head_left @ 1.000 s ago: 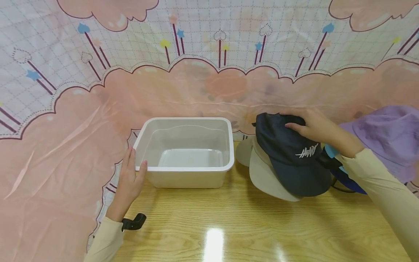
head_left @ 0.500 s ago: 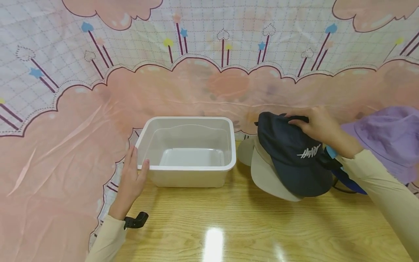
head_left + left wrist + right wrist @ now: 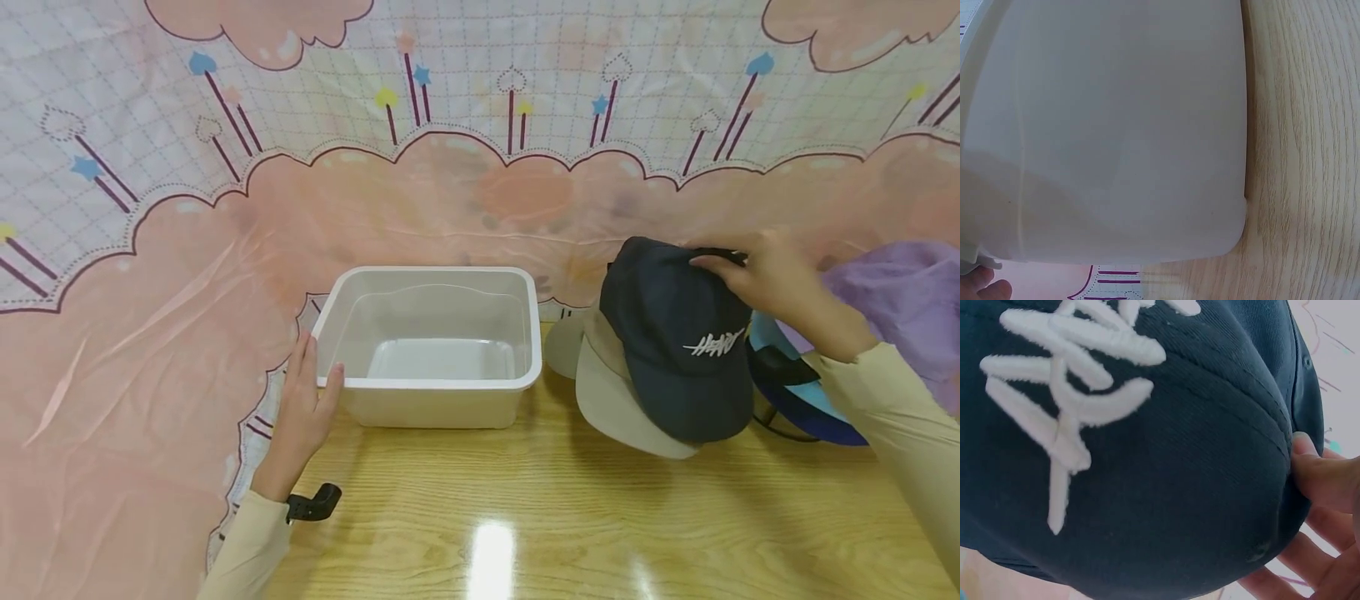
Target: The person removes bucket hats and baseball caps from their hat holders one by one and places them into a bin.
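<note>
A navy baseball cap [image 3: 671, 333] with white lettering is held up at the right by my right hand [image 3: 795, 287], which pinches the back of its crown between thumb and fingers. In the right wrist view, the thumb [image 3: 1322, 478] presses on the dark cloth while the other fingers go behind it. Under the navy cap sits a beige cap [image 3: 611, 387], partly covered. My left hand [image 3: 300, 421] rests at the near left corner of a whitish plastic bin [image 3: 427, 408], fingers straight along its rim. Only fingertips [image 3: 994, 289] of it show in the left wrist view.
A blue cap or visor [image 3: 813, 408] lies right of the navy cap, partly behind the right forearm. Beyond it stands a purple bucket hat [image 3: 900, 283]. The wooden table [image 3: 480, 492] extends in front, and a printed cloth [image 3: 450, 200] hangs behind.
My right hand has taken a pinch of the navy cap and lifted it slightly, tilting it up and away from the blue one. The left hand stays at the bin.
</note>
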A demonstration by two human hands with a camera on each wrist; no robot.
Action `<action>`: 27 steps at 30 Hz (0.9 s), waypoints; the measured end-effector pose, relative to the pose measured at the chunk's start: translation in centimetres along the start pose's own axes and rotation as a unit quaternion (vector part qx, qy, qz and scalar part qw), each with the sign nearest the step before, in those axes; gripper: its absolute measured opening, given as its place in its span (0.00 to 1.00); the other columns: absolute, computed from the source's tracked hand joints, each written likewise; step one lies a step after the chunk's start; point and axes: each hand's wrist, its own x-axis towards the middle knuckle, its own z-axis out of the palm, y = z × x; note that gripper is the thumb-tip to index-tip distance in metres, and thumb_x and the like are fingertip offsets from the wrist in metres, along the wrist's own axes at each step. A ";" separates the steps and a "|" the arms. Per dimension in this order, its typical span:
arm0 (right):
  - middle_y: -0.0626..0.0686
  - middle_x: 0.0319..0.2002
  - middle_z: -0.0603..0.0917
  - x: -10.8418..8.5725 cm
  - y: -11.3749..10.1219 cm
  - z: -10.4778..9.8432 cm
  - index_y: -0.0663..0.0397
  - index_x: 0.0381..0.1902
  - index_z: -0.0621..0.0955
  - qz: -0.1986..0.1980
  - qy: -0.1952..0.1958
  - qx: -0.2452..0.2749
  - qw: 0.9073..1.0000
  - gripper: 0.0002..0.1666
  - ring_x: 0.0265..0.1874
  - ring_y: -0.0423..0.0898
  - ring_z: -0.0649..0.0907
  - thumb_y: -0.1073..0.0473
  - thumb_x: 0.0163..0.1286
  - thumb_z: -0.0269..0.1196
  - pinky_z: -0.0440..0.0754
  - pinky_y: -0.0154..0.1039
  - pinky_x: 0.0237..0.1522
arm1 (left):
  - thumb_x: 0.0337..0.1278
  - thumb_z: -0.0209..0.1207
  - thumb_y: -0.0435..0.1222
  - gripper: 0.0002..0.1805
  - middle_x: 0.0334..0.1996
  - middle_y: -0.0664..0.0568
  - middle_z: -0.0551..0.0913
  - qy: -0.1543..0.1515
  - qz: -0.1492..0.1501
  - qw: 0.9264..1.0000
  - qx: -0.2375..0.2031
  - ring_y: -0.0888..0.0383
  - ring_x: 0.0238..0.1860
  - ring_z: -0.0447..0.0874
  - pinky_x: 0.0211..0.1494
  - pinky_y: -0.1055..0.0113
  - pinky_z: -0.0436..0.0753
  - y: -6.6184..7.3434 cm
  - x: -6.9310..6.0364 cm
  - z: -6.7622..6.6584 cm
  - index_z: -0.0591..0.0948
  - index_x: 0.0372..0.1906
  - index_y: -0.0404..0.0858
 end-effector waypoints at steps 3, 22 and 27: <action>0.57 0.35 0.87 0.0 -0.3 -0.9 0.58 0.38 0.88 0.002 0.015 -0.001 1.000 0.16 0.34 0.28 0.78 0.73 0.48 0.71 0.65 0.16 0.40 | 0.69 0.47 0.43 0.36 0.72 0.35 0.48 0.002 0.000 1.000 -0.002 0.38 0.71 0.47 0.67 0.41 0.53 0.0 -0.1 0.0 0.52 0.70 0.23; 0.20 0.41 0.74 0.5 -0.8 -5.1 0.58 0.40 0.87 0.024 0.063 0.006 0.998 0.18 0.38 0.18 0.72 0.75 0.48 0.71 0.66 0.16 0.37 | 0.69 0.47 0.42 0.36 0.72 0.34 0.49 0.003 0.003 1.000 -0.004 0.37 0.71 0.47 0.68 0.42 0.52 0.2 -0.2 -0.1 0.52 0.70 0.22; 0.22 0.41 0.76 0.6 -0.9 -6.2 0.56 0.44 0.86 0.027 0.058 0.011 0.998 0.23 0.39 0.17 0.73 0.76 0.49 0.70 0.68 0.14 0.40 | 0.69 0.46 0.43 0.36 0.72 0.35 0.49 0.002 0.002 1.000 -0.004 0.38 0.71 0.47 0.68 0.42 0.51 0.1 -0.2 -0.1 0.52 0.70 0.23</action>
